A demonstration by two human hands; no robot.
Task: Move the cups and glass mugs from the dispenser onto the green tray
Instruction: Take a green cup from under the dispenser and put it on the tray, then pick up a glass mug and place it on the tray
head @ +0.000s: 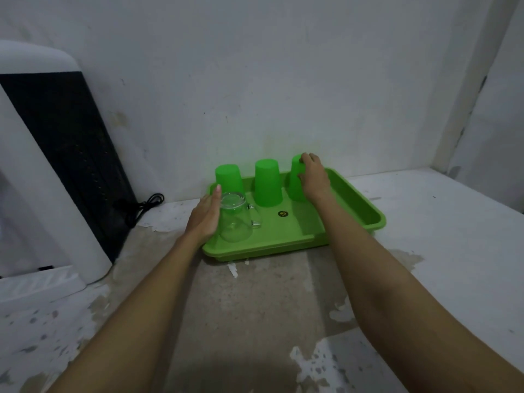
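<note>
- On the counter (425,222), seen from the head camera, a green tray (365,207) is set against the wall, with the dispenser (42,171) standing well apart to its left.
- 3 green cups are seen upside down along the tray's far side: the left cup (228,177), the middle cup (268,182) and the right cup (296,180).
- 1 glass mug (235,219) is seen upside down at the tray's near-left corner, its handle turned to the right.
- Progress is judged to be well along: 4 pieces are already on the tray, and no cups or mugs can be made out on the dispenser, though only part of it is in view, so what is left cannot be told.
- The left hand (205,217) is held flat and open, palm against the mug's left side, fingers extended upward; it is not closed around the glass.
- The right hand (313,178) is curled over the right cup, fingers draped across its upturned base and side in a light hold.
- Both forearms are stretched forward from the lower edge of the view, the right reaching farther toward the wall than the left.
</note>
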